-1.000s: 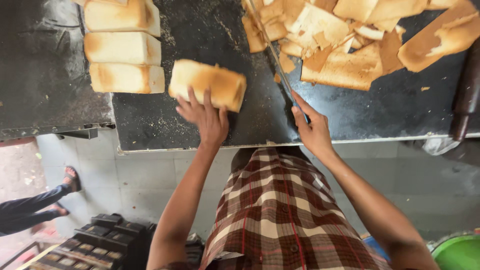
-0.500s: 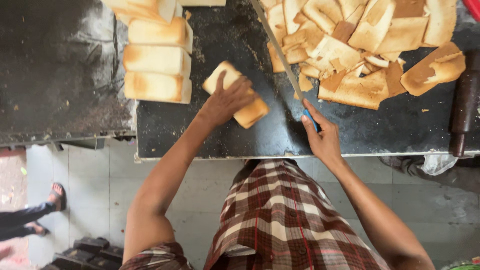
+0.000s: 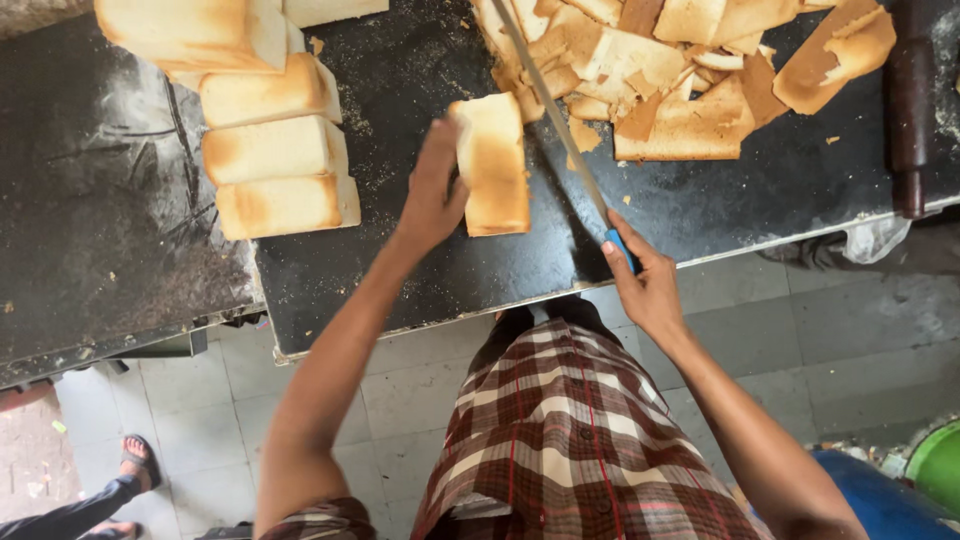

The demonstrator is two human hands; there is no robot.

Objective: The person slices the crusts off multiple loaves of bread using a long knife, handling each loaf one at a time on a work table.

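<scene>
My left hand [image 3: 432,190] grips the left side of a bread loaf [image 3: 494,165] that lies lengthwise on the dark worktop [image 3: 400,270]. My right hand [image 3: 642,282] is closed on the blue handle of a long knife [image 3: 556,120]. The blade runs up and away just right of the loaf, and its tip reaches into a heap of cut crusts [image 3: 665,75].
Several whole loaves [image 3: 270,150] are stacked at the left of the worktop. A dark rolling pin [image 3: 908,100] lies at the right edge. Below are a tiled floor [image 3: 800,350], another person's sandalled foot [image 3: 135,462] at bottom left, and blue and green tubs [image 3: 935,465] at bottom right.
My left hand has turned the loaf from lying crosswise to lengthwise and moved it right, next to the knife blade. My right hand stays on the knife handle.
</scene>
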